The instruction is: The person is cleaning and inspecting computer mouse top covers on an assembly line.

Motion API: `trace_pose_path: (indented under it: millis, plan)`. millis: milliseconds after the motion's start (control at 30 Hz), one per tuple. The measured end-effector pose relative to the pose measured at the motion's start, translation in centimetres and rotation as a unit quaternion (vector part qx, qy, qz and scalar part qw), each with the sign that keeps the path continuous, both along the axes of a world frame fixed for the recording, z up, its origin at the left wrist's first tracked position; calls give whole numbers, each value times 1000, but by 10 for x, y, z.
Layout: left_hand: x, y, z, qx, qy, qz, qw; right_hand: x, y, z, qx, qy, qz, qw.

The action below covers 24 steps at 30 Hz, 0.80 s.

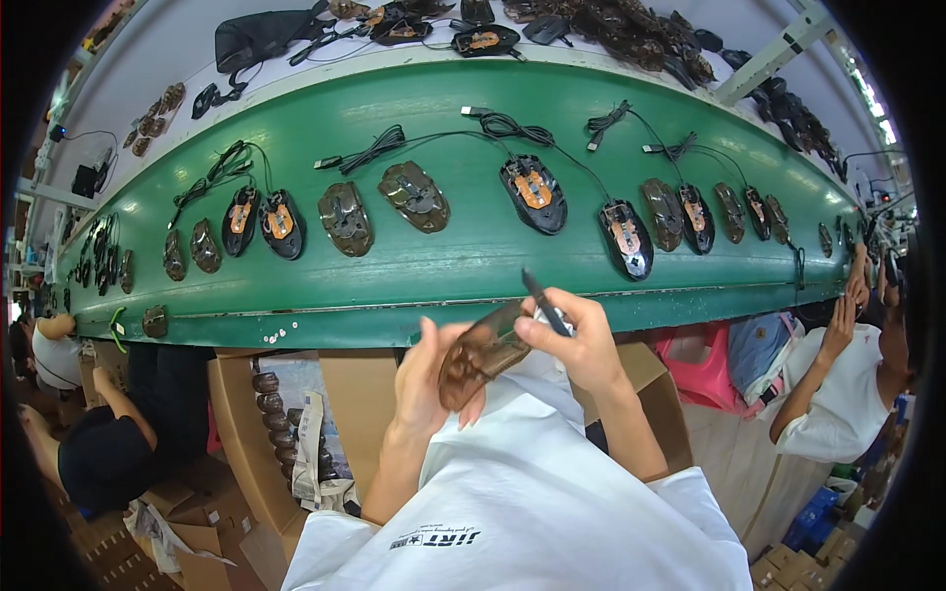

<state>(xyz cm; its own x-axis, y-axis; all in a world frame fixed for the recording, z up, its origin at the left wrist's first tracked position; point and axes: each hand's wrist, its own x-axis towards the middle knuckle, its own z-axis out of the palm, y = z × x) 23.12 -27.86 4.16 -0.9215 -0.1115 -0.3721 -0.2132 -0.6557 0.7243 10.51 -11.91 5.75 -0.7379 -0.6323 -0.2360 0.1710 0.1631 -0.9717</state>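
Observation:
My left hand [424, 379] holds a translucent brown mouse shell [475, 362] from its left side, in front of my chest. The shell is tilted, its upper right end close to my right hand [576, 340]. Gripped in my right fingers is a dark pen-shaped tool [546, 301], one end pointing up toward the belt. The right fingertips are at the shell's edge; whether they press on it I cannot tell. On the green belt [473, 281] beyond lie an open black mouse [533, 193] with an orange inside and a loose brown shell [414, 196].
More open mice [626, 239] with coiled cables and brown shells [345, 219] lie along the belt. A cardboard box [236, 424] with several shells stands at lower left. A pink stool [700, 364] is at right. Co-workers sit at both sides [103, 443] [843, 394].

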Motion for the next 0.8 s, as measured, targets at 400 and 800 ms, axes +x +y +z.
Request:
trace_pose_path:
  millis: [400,800]
  plan:
    - [2,-30,3,128,176,176,960,5,-19,49,54,184,92,977]
    - [3,-14,21,119,129,148,973,2,-58,74,187,707,269,627]
